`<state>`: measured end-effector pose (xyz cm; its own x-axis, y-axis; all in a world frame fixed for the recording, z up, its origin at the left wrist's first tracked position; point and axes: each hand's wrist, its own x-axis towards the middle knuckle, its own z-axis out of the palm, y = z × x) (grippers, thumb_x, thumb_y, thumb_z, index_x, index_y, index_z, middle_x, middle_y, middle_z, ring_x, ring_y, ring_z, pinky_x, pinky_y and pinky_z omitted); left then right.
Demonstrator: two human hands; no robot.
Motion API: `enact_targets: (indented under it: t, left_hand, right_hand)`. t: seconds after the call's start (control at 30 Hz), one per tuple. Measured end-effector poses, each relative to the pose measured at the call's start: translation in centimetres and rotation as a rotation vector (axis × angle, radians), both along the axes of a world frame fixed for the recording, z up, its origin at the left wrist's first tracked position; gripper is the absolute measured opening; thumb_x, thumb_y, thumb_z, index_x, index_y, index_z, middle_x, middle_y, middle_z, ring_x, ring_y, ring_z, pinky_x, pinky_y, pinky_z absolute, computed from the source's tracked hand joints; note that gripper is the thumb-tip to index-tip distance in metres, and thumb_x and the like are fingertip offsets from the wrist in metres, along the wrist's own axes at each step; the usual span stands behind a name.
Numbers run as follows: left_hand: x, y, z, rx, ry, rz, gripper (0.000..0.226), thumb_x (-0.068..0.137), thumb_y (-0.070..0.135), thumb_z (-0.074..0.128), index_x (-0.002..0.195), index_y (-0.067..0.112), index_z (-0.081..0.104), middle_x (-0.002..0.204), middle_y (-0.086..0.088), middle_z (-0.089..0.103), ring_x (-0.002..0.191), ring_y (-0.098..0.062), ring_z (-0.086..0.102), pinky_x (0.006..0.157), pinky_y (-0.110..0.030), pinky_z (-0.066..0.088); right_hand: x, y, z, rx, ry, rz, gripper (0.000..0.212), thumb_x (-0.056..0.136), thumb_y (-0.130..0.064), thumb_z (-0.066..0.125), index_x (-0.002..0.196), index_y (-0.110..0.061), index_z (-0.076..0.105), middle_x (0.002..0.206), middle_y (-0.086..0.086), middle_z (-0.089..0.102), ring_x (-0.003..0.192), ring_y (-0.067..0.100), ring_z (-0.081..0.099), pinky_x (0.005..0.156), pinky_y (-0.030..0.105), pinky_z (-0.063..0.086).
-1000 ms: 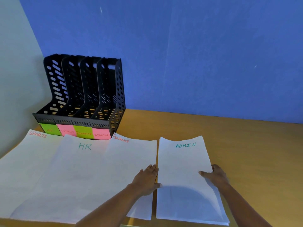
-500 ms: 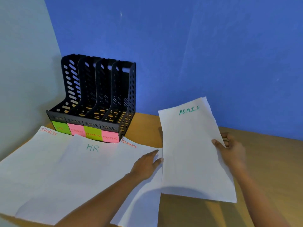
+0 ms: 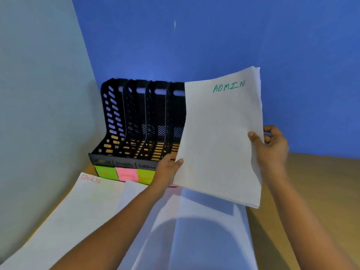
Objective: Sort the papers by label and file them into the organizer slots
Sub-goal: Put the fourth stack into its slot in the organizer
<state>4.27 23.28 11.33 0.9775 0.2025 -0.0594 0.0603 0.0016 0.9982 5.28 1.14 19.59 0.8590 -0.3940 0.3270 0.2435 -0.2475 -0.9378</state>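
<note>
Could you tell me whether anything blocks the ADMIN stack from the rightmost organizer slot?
Nothing visible does. Both hands, left hand and right hand, hold the ADMIN stack upright before the organizer; its visible slots look empty, though the stack hides the rightmost.

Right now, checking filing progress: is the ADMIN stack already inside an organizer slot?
No, the ADMIN stack is held in the air by the left hand and right hand, in front of the organizer.

White ADMIN stack [image 3: 220, 137] is held upright before the black four-slot organizer [image 3: 136, 123]; SPORTS sheet [image 3: 78, 211] lies flat.
</note>
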Motion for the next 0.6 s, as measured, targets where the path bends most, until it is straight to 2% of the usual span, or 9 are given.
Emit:
enact_targets:
  t: [0.07,0.13,0.17,0.23,0.27,0.33,0.4,0.5,0.6]
  left_hand:
    - [0.8,3.7,0.0,0.026,-0.013,0.035,0.016,0.093,0.007,0.052,0.109,0.009,0.053,0.082,-0.003,0.059,0.070,-0.014,0.057,0.051,-0.016,0.049]
    - [1.3,5.8,-0.1,0.139,-0.034,0.070,0.021,0.093,0.009,0.052,0.114,0.005,0.053,0.076,-0.001,0.057,0.062,-0.011,0.054,0.039,-0.013,0.045]
    - [1.5,6.9,-0.2,0.200,-0.051,0.086,0.023,0.093,0.009,0.052,0.115,0.002,0.053,0.072,-0.001,0.057,0.059,-0.011,0.054,0.040,-0.013,0.045]
    - [2.4,9.1,-0.5,0.412,-0.113,0.098,0.025,0.093,0.011,0.052,0.115,-0.001,0.055,0.070,-0.003,0.061,0.062,-0.010,0.059,0.053,-0.017,0.046]
    - [2.8,9.8,-0.7,0.548,-0.148,0.085,0.026,0.093,0.014,0.053,0.115,0.000,0.055,0.076,-0.005,0.064,0.072,-0.013,0.063,0.063,-0.021,0.045]
    - [3.4,10.8,-1.1,0.774,-0.180,0.019,0.033,0.093,0.021,0.053,0.121,0.004,0.053,0.097,-0.009,0.068,0.096,-0.023,0.063,0.077,-0.028,0.045]
    - [3.8,11.3,-1.7,0.944,-0.109,-0.090,0.045,0.094,0.032,0.050,0.132,0.008,0.046,0.124,-0.010,0.061,0.117,-0.026,0.055,0.093,-0.034,0.043]
    - [4.4,11.9,-2.6,1.198,-0.029,-0.227,0.058,0.095,0.046,0.037,0.141,0.011,0.035,0.146,-0.009,0.043,0.140,-0.024,0.031,0.117,-0.037,0.019]
    - [4.5,11.8,-2.9,1.380,-0.032,-0.269,0.064,0.095,0.052,0.024,0.144,0.012,0.029,0.153,-0.006,0.031,0.146,-0.020,0.015,0.120,-0.038,0.005]
  right_hand:
    - [1.0,3.3,0.1,-0.062,-0.040,-0.058,0.009,0.087,-0.016,0.062,0.093,-0.014,0.055,0.085,0.006,0.064,0.067,0.014,0.056,0.053,0.009,0.040]
    - [1.5,5.1,0.7,-0.093,-0.059,-0.090,0.013,0.088,-0.016,0.060,0.098,-0.008,0.057,0.087,0.002,0.060,0.067,0.010,0.053,0.050,0.012,0.037]
    - [1.8,6.0,0.8,-0.115,-0.062,-0.106,0.017,0.088,-0.016,0.059,0.101,-0.005,0.057,0.088,0.001,0.058,0.071,0.012,0.053,0.053,0.015,0.033]
    - [2.5,8.1,1.1,-0.158,-0.078,-0.143,0.019,0.089,-0.015,0.057,0.104,-0.003,0.057,0.090,-0.001,0.056,0.080,0.013,0.051,0.057,0.015,0.030]
    - [2.7,8.8,1.3,-0.173,-0.088,-0.159,0.019,0.090,-0.016,0.056,0.105,-0.003,0.056,0.091,-0.001,0.056,0.080,0.014,0.051,0.057,0.016,0.030]
    - [3.1,10.0,1.9,-0.227,-0.092,-0.188,0.019,0.092,-0.017,0.053,0.106,-0.005,0.056,0.093,0.000,0.058,0.078,0.016,0.050,0.060,0.020,0.032]
    - [3.5,11.0,2.2,-0.315,-0.092,-0.228,0.019,0.093,-0.018,0.051,0.106,-0.006,0.055,0.094,0.004,0.061,0.078,0.021,0.050,0.063,0.027,0.037]
    - [4.3,12.6,2.1,-0.425,-0.082,-0.264,0.017,0.094,-0.017,0.047,0.105,-0.006,0.053,0.084,0.003,0.056,0.073,0.022,0.046,0.062,0.029,0.031]
    - [5.1,14.3,1.4,-0.474,-0.071,-0.284,0.015,0.096,-0.016,0.043,0.103,-0.005,0.051,0.077,0.003,0.051,0.068,0.024,0.044,0.061,0.030,0.028]
